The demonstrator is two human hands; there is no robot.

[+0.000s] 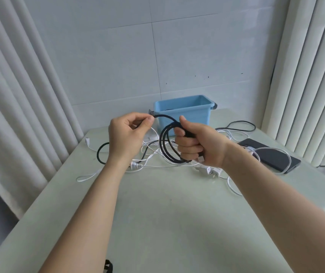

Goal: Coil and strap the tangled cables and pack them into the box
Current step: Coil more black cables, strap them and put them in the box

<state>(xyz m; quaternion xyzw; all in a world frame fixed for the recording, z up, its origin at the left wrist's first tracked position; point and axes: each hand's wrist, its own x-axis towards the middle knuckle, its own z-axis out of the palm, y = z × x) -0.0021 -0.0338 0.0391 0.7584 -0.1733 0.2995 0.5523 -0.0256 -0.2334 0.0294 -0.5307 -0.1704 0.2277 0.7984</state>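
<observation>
1. The pale green table (167,213) fills the lower view and carries everything else
2. Pleated white curtains (19,95) hang at 9 o'clock and at 3 o'clock, either side of a tiled wall
3. The blue box (195,117) stands upright at 12 o'clock, at the table's far edge against the wall, just behind both hands; something dark lies inside it, too hidden to name
4. A dark phone (276,157) lies flat at 2 o'clock, with a clear cable looped over it
5. The right hand (195,142) is closed in a fist round the gathered loops of the black cable (163,146), thumb up on top; a metal connector pokes out below the fist
6. The left hand (127,133), at 10 o'clock of that coil, pinches the cable's free stretch between thumb and forefinger, the other fingers curled in
7. The coil is held above the table, in front of the box, its loops hanging from the fist towards 7 o'clock
8. The white cables (167,166) lie tangled on the table beneath the hands, with a second black cable (98,154) looping out at 9 o'clock
9. A white plug (135,165) rests by the left wrist
</observation>
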